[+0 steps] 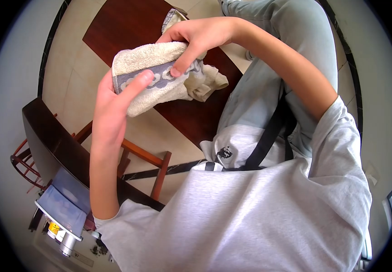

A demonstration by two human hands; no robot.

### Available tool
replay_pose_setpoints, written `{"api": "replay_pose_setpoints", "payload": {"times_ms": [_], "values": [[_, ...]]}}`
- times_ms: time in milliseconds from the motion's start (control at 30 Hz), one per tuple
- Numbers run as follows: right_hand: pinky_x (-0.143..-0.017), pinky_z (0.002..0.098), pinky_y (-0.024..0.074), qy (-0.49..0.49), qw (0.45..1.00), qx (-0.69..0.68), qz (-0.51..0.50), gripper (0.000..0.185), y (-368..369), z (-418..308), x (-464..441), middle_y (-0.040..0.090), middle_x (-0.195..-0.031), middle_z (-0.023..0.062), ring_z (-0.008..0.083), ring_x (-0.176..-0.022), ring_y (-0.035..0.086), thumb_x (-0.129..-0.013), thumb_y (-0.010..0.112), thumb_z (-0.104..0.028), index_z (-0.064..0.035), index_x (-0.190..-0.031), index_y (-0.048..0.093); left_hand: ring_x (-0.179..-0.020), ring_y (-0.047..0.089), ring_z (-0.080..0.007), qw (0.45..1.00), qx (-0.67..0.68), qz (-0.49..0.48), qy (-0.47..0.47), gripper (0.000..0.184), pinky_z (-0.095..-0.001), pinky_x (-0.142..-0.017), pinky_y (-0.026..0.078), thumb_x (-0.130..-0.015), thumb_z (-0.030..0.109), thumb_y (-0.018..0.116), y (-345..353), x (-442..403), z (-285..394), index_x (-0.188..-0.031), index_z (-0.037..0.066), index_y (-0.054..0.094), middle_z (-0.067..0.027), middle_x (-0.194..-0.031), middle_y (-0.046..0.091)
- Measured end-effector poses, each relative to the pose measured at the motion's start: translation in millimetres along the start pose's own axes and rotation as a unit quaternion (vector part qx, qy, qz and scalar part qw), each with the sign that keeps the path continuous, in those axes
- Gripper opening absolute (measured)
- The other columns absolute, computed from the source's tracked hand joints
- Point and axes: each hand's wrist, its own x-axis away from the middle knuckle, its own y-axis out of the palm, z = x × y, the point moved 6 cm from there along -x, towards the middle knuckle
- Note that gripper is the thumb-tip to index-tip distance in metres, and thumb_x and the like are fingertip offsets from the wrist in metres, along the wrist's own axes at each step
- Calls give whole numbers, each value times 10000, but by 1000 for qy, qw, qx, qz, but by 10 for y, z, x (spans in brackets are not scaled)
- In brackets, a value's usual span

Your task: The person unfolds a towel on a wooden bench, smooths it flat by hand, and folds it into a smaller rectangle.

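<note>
A cream terry towel (144, 56) with a grey patterned band is bunched in a folded shape between my two hands. My left hand (114, 97) grips its left end, thumb pressed on the band and fingers hidden behind. On the right side my right hand (200, 38) pinches it from above, with the thumb over the band and the other fingers mostly behind the cloth. A loose, crumpled part of cloth hangs at the right, over the dark red wooden surface (177, 115). Behind my right hand shows another bit of cream cloth (173, 19) with a grey edge; whether it joins the towel I cannot tell.
My jeans-clad leg (254, 99) lies right of the wooden surface. At the left stand a dark wooden piece of furniture (55, 136) and a reddish wooden frame (159, 174). A bluish container (64, 204) and a silver can (68, 244) are at lower left.
</note>
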Motion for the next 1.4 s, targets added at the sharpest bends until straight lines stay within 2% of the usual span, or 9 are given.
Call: {"api": "replay_pose_setpoints", "payload": {"times_ms": [133,367,733,800,1033,1133,1267,1333,1400], "values": [[-877,269,527,-29,999,-13,9,507,10,16,-38,717,-1078,67,124,-959,665,-794,816,-192,31,-1218,646,-1040,664,-145,999,-45,-12,9,390,-302,-930,521,-863,52,757,-28,-50,-18,-1217,-23,613,-93,-1144,692],[-876,265,525,-20,999,17,48,473,2,24,-69,724,-1063,68,134,-953,677,-809,792,-203,24,-1202,658,-1046,664,-154,997,-70,-2,30,396,-309,-934,522,-864,62,762,-34,-72,0,-1218,-25,610,-100,-1143,692],[-915,270,521,-9,997,27,74,522,-71,63,-74,716,-1089,74,146,-984,674,-793,787,-185,9,-1253,634,-991,650,-101,995,-44,83,20,314,-269,-895,501,-996,211,646,-173,-115,-44,-1214,-14,631,-68,-1111,694],[-888,288,551,-48,996,38,62,602,-61,35,-73,717,-1110,115,189,-982,699,-756,795,-261,31,-1252,623,-988,650,-98,996,-34,80,20,316,-267,-897,501,-1007,222,628,-179,-121,-51,-1217,-14,631,-66,-1109,695],[-936,308,528,-63,991,102,60,645,-3,-12,-37,706,-1150,122,202,-1041,676,-749,816,-278,24,-1279,608,-989,651,-91,998,-10,53,15,330,-264,-900,500,-1038,256,571,-136,-116,-76,-1213,-16,636,-59,-1107,696],[-913,292,530,-48,992,107,41,612,28,-12,-58,697,-1129,94,166,-1009,660,-786,815,-220,25,-1298,585,-993,649,-92,999,-14,49,4,317,-265,-899,501,-1030,239,585,-139,-122,-89,-1207,-19,637,-61,-1103,696],[-870,290,536,-23,991,111,64,535,-22,42,-82,710,-1076,84,157,-972,664,-792,824,-265,25,-1204,645,-978,649,-93,997,-43,55,14,303,-267,-902,495,-1017,219,609,-103,-102,-51,-1199,-21,638,-59,-1091,696],[-860,286,537,-22,990,118,71,514,-61,10,-65,713,-1061,79,154,-964,666,-797,821,-285,25,-1174,661,-976,643,-91,992,-71,82,62,281,-269,-906,488,-1004,198,629,-172,-94,-17,-1182,-19,644,-57,-1080,696],[-851,298,531,45,990,113,69,504,-130,44,-19,711,-1048,86,165,-957,665,-815,803,-311,27,-1163,669,-977,642,-94,990,-45,107,82,268,-273,-907,486,-999,193,633,-231,-70,45,-1172,-12,648,-57,-1078,696]]}}
